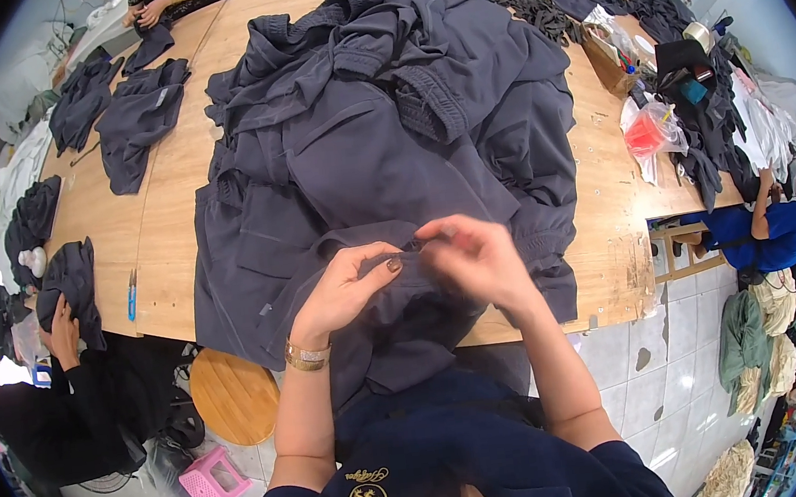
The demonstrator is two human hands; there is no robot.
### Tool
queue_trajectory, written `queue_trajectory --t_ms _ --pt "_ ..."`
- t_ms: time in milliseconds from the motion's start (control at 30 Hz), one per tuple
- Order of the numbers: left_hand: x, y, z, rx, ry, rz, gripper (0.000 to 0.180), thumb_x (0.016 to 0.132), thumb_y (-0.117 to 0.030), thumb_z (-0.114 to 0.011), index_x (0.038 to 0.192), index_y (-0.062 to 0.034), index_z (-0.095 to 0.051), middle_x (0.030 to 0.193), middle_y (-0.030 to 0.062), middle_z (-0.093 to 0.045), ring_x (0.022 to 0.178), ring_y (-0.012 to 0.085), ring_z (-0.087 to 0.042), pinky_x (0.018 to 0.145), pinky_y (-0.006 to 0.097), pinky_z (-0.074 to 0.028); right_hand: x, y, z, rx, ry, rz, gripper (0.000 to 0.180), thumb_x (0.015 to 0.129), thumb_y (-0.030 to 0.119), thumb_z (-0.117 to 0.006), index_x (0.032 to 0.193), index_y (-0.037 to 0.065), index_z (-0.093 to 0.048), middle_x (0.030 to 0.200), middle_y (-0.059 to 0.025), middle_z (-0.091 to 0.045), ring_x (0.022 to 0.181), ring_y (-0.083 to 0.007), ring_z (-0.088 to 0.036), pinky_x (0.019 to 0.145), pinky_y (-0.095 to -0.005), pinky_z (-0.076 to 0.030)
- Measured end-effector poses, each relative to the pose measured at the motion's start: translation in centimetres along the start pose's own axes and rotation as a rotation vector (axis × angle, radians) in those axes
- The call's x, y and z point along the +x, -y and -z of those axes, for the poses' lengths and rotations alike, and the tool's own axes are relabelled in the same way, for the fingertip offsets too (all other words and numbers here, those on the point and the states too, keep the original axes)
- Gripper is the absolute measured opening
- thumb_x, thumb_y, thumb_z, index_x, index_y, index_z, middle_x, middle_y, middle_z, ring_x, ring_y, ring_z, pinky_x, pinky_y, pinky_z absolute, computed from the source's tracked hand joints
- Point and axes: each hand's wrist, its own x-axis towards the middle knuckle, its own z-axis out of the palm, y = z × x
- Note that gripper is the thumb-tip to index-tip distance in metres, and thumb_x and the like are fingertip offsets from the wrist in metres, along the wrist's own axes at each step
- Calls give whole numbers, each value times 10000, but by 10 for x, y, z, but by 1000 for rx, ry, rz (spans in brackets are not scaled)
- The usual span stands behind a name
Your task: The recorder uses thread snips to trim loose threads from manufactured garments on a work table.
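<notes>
A dark grey garment [389, 303] hangs over the near table edge in front of me. My left hand [349, 288] pinches its edge between thumb and fingers. Close to its fingertips is my right hand [472, 255], with the fingers curled in and partly blurred by motion. What the right fingers hold is hidden. Beyond both hands lies a large heap of dark grey garments [351, 166], several with gathered elastic edges such as the waistband [431, 104].
Blue-handled snips [132, 296] lie on the wooden table [166, 215] to the left. A red plastic cup [648, 133] stands at the right. A round wooden stool [234, 392] and a pink stool [214, 478] are below left. Other people work around the table.
</notes>
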Motion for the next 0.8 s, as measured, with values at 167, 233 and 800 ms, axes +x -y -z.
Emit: queue_trajectory --t_ms 167,233,800 --pt "3 -3 -5 36 -30 -63 184 904 -141 -550 935 36 -591 787 -35 -573 749 38 -467 689 198 -403 10 -16 -10 48 -197 197 63 866 40 -584 849 -19 -568 729 11 -574 665 -17 -475 586 -189 -404" --pt "3 -2 -5 35 -33 -69 183 908 -138 -549 926 40 -590 778 -46 -560 741 27 -461 683 187 -397 13 -11 -2 170 -319 173 74 897 47 -549 848 -9 -549 732 26 -559 695 -20 -470 636 -176 -393" --pt "0 1 -9 111 -136 -27 186 882 -149 -565 920 31 -598 744 23 -601 711 65 -510 656 232 -423 -1 -2 -7 136 -227 185 61 894 28 -550 904 -30 -567 795 16 -577 739 -24 -511 674 -167 -422"
